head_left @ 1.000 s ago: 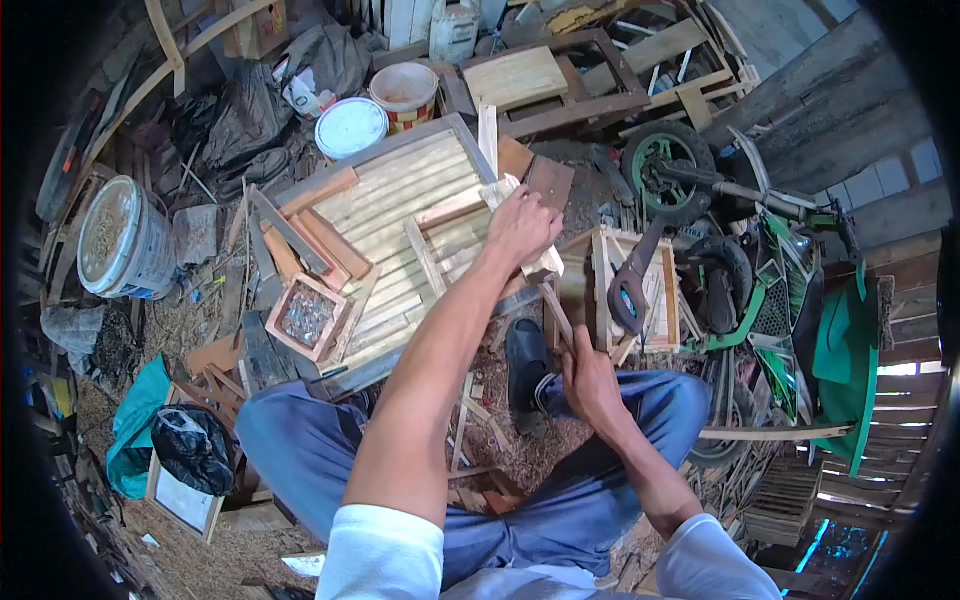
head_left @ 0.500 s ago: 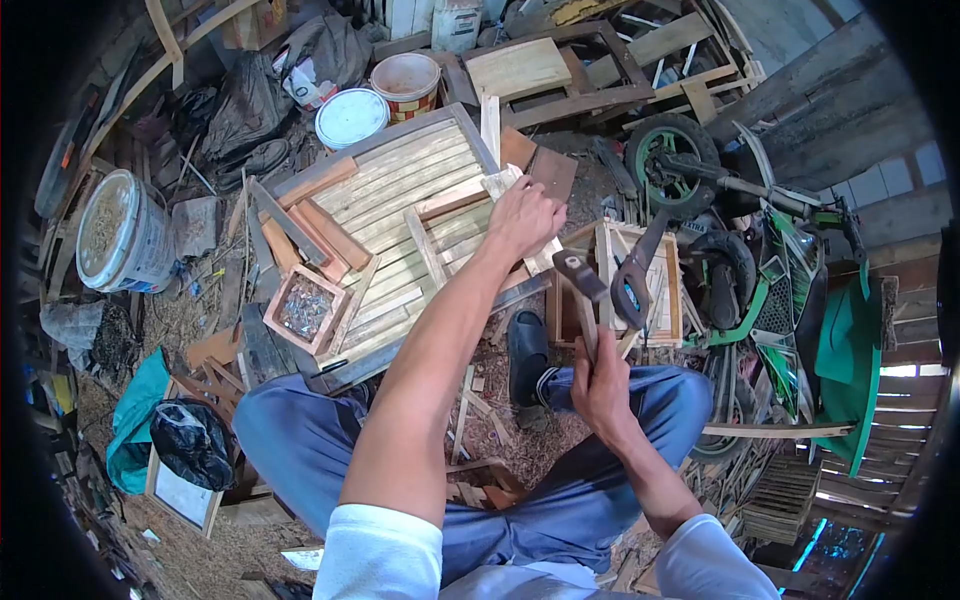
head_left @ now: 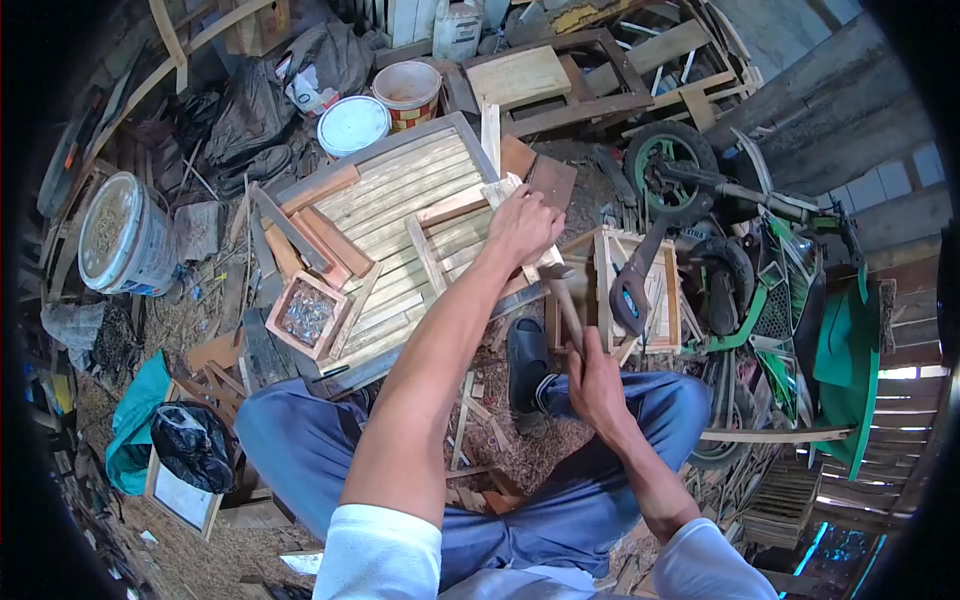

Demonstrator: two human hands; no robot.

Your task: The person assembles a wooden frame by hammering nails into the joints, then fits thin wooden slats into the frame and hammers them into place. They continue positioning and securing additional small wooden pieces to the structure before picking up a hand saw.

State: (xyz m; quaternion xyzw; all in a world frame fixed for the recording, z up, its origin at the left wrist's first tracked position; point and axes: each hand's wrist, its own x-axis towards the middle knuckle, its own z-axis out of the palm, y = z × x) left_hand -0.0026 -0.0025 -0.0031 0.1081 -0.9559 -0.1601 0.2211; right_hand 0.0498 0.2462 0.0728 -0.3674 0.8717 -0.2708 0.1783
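My left hand point(head_left: 524, 225) is closed over the right side piece of a small wooden frame point(head_left: 428, 255), which lies on a slatted wooden panel point(head_left: 400, 180). In my right hand point(head_left: 594, 380) is the handle of a hammer point(head_left: 567, 300), its fingers wrapped round it. The hammer's head is at the near end of the frame's right piece, just below my left hand. To the left on the panel stands a small wooden box point(head_left: 308, 314) of nails or small metal bits, beside several loose wood strips point(head_left: 335, 243).
A handsaw point(head_left: 632, 285) rests on a wooden crate point(head_left: 672, 300) at the right, near a green motorbike point(head_left: 770, 290). Behind the panel stand a white-lidded bucket point(head_left: 353, 126) and an open bucket point(head_left: 408, 90). A larger bucket point(head_left: 122, 236) is at the left.
The hammer was raised half a second ago and has come down to the end of the frame piece. My left hand has stayed in place on the frame.
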